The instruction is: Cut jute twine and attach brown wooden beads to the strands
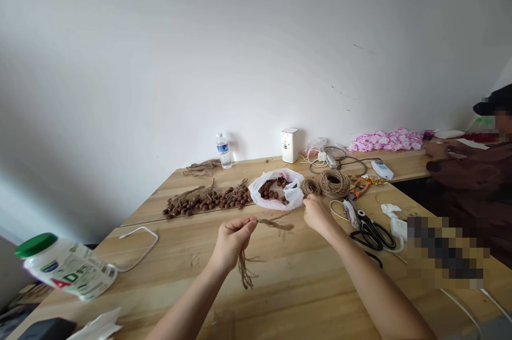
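Note:
My left hand [236, 241] is closed in a pinch around a bundle of brown twine strands [246, 270]. Its frayed ends hang below my fist, and a tuft sticks out to the right past my fingertips. Beside the small twine coil [311, 187], my right hand [317, 213] has its fingers drawn together; what they hold, if anything, is hidden. A larger twine roll [335, 184] sits just behind. Between and beyond my hands lies a white plastic bag [294, 199] with brown round nut-like balls [272, 189] inside. Similar balls tied to twine [208, 200] form a row left of the bag.
Black-handled scissors [372, 231] and orange-handled pliers [360, 188] lie right. A water bottle [224, 152], a white box [289, 146] and twine strands [201, 168] are near the wall. A green-capped jar [68, 268] leans at left. Another person [472, 169] sits at far right.

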The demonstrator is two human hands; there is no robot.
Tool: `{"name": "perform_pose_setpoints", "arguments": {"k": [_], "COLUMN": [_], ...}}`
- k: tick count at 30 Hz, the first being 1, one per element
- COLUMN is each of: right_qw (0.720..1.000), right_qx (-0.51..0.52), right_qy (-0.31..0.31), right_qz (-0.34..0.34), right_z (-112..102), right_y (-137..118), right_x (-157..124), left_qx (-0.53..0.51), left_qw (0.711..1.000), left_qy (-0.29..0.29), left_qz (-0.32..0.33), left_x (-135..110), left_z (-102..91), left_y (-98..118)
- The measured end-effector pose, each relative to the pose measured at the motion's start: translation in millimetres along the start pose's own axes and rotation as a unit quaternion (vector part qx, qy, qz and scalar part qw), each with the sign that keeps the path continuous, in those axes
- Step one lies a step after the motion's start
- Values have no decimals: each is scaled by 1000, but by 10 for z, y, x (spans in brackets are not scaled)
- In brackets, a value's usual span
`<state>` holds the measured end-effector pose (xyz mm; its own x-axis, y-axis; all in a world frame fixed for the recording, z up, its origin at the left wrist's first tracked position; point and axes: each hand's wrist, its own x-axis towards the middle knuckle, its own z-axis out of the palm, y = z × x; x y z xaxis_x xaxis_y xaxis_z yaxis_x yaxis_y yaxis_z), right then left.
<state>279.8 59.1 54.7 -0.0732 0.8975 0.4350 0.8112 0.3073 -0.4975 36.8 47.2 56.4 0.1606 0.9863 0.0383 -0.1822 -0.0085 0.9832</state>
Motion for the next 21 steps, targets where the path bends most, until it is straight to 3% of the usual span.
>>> {"name": "perform_pose_setpoints", "arguments": {"k": [2,4,5,7,8,10,15,21], "right_qw": [992,975,969,965,967,974,961,946], "right_qx": [-35,-29,1,57,58,25,-84,-106], "right_qy": [121,194,177,72,40,38,171,208], "right_qz": [-18,-107,-171,-246,-245,-221,-201,-224], "right_z": [-59,-54,-22,94,166,306,448,402], "right_y": [-142,-393,-531,-766,-844,-902,-747,-710], "right_x": [-47,-156,-227,-367,-422,-484,-439,-405], "left_qx": [-33,-50,-56,-67,-72,-80,-93,-132], "left_qw": [999,997,996,995,994,993,989,976], "left_qy": [9,19,22,15,7,-9,-24,-58], "left_qz": [-33,-55,-65,-77,-82,-89,-113,-163], "left_x": [8,3,-4,-26,-40,-70,-114,-117], "left_z": [14,32,42,62,72,91,137,167], "left_y": [28,37,35,23,16,6,-14,-53]}}
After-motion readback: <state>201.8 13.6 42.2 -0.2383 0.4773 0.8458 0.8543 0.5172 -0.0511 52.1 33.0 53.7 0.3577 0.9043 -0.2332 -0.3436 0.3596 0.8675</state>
